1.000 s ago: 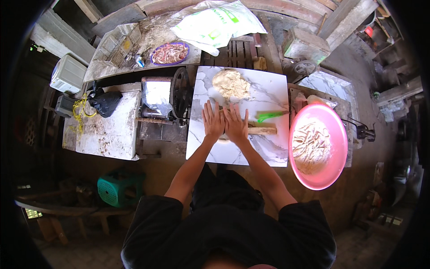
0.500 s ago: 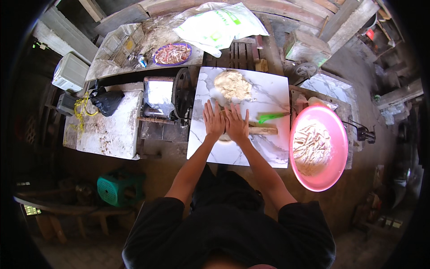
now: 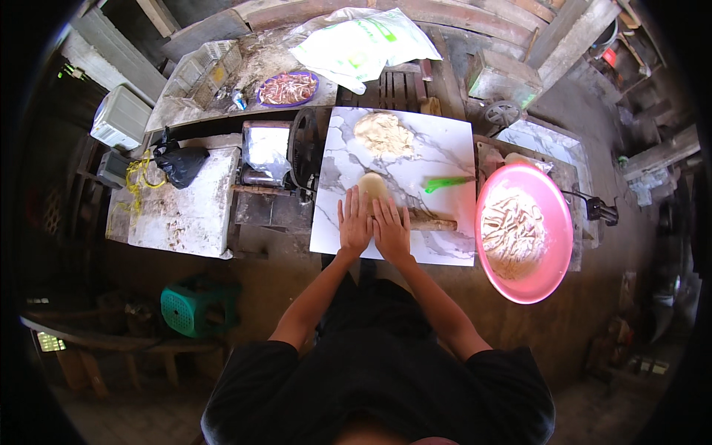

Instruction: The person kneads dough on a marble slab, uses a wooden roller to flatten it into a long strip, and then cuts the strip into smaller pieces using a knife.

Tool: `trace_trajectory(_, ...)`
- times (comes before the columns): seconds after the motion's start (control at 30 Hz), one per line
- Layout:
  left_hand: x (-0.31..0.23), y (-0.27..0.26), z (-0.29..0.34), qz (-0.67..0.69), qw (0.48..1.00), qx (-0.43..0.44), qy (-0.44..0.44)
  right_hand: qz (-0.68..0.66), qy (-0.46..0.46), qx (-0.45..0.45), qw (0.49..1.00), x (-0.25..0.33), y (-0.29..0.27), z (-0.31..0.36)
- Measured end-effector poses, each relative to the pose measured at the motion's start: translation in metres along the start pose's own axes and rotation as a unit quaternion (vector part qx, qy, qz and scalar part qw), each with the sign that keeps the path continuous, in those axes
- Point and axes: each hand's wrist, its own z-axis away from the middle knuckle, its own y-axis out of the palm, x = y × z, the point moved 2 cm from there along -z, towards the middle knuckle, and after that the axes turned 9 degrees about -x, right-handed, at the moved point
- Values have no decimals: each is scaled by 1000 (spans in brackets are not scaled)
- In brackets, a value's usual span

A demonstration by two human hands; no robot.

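Note:
My left hand [image 3: 355, 228] and my right hand [image 3: 391, 230] lie side by side, palms down with fingers stretched out, on a wooden rolling pin [image 3: 436, 224]. Most of the pin is hidden under them; its right end sticks out. A flattened piece of pale dough [image 3: 372, 182] shows just beyond my fingertips, partly covered by my hands. All this rests on a white marble-patterned board [image 3: 437, 251]. Farther back on the board sits a larger rough lump of dough [image 3: 384, 136]. A bright green narrow tool [image 3: 447, 182] lies to the right of my hands.
At the right stands a pink basin [image 3: 561, 256] with floured dough strips. A hand-cranked machine with a wheel [image 3: 302, 148] adjoins the board's left side. Behind are a white sack [image 3: 363, 48] and a purple-rimmed tray [image 3: 288, 89]. A green stool [image 3: 182, 308] stands at the lower left.
Both hands have drawn back toward me along with the rolling pin. More of the flattened dough now shows beyond my fingertips. The view has shifted slightly.

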Motion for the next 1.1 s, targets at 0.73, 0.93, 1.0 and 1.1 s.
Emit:
trace_trajectory(0.73, 32, 25, -20, 20, 1000, 11, -14, -11, -30, -62, 998, -7, 32, -25)
trace_trajectory(0.93, 37, 33, -41, 18, 995, 60, -72, 16, -36, -88, 995, -14, 48, -46)
trace_trajectory(1.0, 43, 36, -44, 0, 995, 61, -77, 25, -27, -64, 997, -11, 52, -50)
trace_trajectory(1.1, 44, 38, -47, -4, 995, 52, -84, 31, -5, -19, 999, -11, 51, -56)
